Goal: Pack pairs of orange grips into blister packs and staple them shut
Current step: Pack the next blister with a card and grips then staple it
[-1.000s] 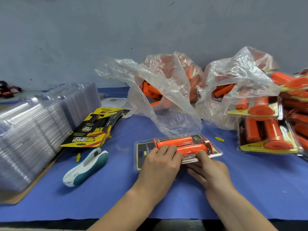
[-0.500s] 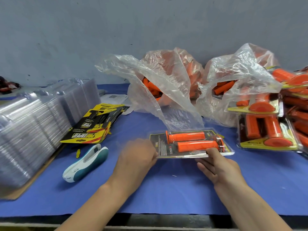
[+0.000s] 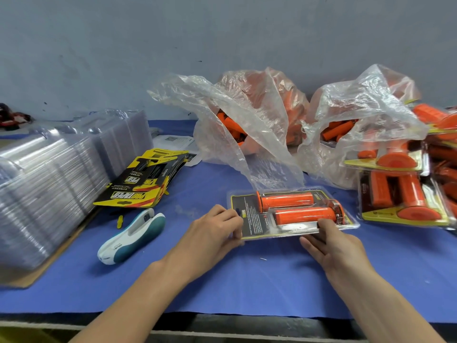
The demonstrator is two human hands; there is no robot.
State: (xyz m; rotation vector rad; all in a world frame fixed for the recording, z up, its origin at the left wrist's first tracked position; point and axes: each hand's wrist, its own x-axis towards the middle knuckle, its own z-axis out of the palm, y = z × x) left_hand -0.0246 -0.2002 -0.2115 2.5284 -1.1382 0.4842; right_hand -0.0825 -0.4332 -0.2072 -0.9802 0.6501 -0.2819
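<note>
The pack [image 3: 257,220] sat on the blue mat [image 3: 247,280] to the right of the stapler [image 3: 133,237], long side across. It was a clear plastic shell over a dark card with a yellow border and fine print at its left end. Two orange grips [image 3: 285,201] lay inside, side by side and lengthwise. The far one had its flange toward the stapler. The near one [image 3: 305,215] sat shifted right, with something reddish at its right end. Glare ran along the shell's near rim.

The left hand [image 3: 212,233] pinched the pack's left end, thumb on top and fingers curled at the edge. The right hand [image 3: 333,243] held the near edge further right, thumb pressed on top below the near grip and fingers under the rim. I could not tell whether the pack lay flat or was raised a little off the mat.

The stapler, white and teal, lay on its side, well apart from the left hand. Just behind it was a loose pile of black and yellow cards [image 3: 143,184]. Left of it stood a long stack of empty shells [image 3: 49,184]. Behind and to its right slumped two clear bags [image 3: 247,125] of loose orange grips. Far to its right was a heap of filled packs [image 3: 400,194].
</note>
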